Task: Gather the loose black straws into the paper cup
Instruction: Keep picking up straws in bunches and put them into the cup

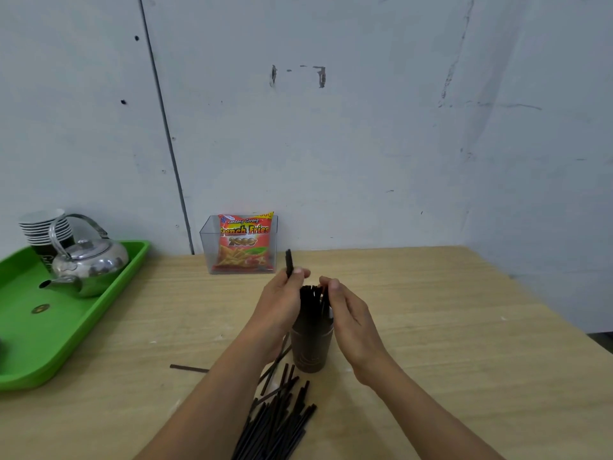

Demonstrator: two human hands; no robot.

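The left hand is pinching a single straw between thumb and fingertips, holding it near-upright above the paper cup, apparently so it can drop in end-first alongside the others. The right hand is curling loosely against the cup's far side, fingers touching the bundle of straws already standing inside; it seems to be steadying cup and bundle rather than clamping anything. The cup is standing upright on the bench, between both hands. A large pile of loose straws is lying just in front of the cup, kept near for short reaches. One stray straw is lying apart to the left. Judged from the pile, much gathering is remaining.
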